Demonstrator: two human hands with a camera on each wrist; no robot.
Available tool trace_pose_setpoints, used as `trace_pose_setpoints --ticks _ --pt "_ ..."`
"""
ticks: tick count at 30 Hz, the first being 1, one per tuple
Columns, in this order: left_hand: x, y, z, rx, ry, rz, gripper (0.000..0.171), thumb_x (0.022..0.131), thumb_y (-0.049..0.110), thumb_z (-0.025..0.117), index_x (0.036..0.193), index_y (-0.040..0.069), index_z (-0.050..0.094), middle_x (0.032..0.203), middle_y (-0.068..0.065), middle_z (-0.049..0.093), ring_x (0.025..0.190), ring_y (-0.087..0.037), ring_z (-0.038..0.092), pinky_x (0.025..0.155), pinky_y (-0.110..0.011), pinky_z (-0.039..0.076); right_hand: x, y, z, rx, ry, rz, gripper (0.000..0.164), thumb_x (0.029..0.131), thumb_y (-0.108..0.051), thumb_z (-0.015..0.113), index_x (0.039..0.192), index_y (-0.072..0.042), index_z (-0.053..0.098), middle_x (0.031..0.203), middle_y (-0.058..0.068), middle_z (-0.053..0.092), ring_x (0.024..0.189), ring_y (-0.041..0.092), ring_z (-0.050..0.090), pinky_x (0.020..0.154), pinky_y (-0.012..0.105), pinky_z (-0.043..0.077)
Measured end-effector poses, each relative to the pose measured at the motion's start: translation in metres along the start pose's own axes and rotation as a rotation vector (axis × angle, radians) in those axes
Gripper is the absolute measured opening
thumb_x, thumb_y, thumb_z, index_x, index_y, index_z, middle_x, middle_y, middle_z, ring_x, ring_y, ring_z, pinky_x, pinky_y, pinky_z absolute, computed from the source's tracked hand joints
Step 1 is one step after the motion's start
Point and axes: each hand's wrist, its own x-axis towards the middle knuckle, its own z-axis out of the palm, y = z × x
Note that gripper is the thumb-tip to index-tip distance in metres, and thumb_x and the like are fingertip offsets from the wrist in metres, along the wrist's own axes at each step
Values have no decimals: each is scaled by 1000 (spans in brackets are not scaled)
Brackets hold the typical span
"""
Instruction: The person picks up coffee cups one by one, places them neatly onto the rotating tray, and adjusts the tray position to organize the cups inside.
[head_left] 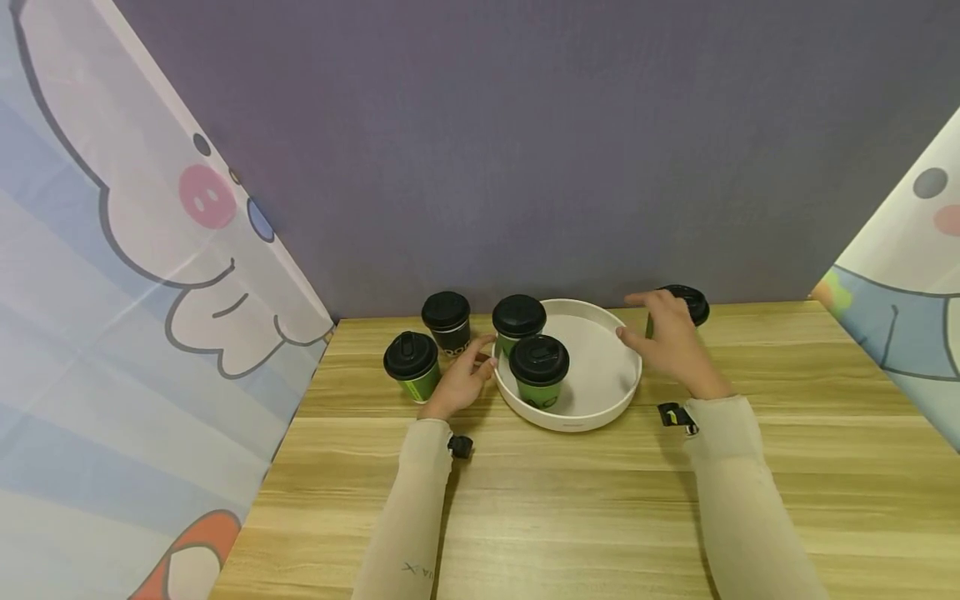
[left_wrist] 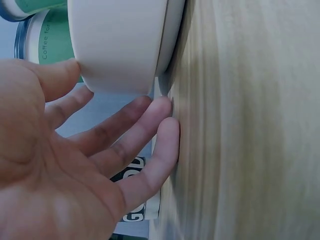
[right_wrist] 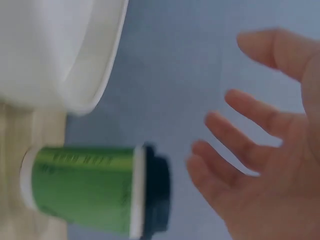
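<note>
Tray (head_left: pixel 596 362) on table (head_left: pixel 570 517), two cups (head_left: pixel 540 372) inside: probably stiff, light; take opposite walls. Left hand (head_left: pixel 459 386), loosely spread, grips nothing at tray's left wall; right hand (head_left: pixel 670 340), spread, empty, near right cup (head_left: pixel 692 305).

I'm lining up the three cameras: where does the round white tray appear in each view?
Head: the white tray sits right of centre, a little below mid-height.
Left wrist: the white tray is at the top, left of centre, seen from outside.
Right wrist: the white tray is in the upper left corner, blurred.
Shared landmark: the wooden tabletop, visible in all three.
</note>
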Motion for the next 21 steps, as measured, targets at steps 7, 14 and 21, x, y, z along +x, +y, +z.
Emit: trace_pose_setpoints --ticks 7,14,21 --pt "1 -2 2 15 53 21 40 108 26 54 147 18 49 123 -18 68 104 -29 71 90 -46 57 0 36 -3 83 216 44 43 97 -10 66 135 7 55 148 32 40 132 52 30 101 70 32" --pt "-1 0 1 30 41 26 38 110 25 49 147 15 48 119 -16 69 101 -28 70 87 -44 56 -3 58 -1 65 246 74 61 96 -12 66 148 10 41 159 35 25 148 56 15 113 77 12" --pt "-4 4 -1 26 -49 -15 50 107 26 47 156 21 38 133 -13 64 122 -29 63 100 -49 51 -4 74 5 -16 193 114 73 101 -25 64 157 8 29 166 31 17 148 60 16 112 80 13"
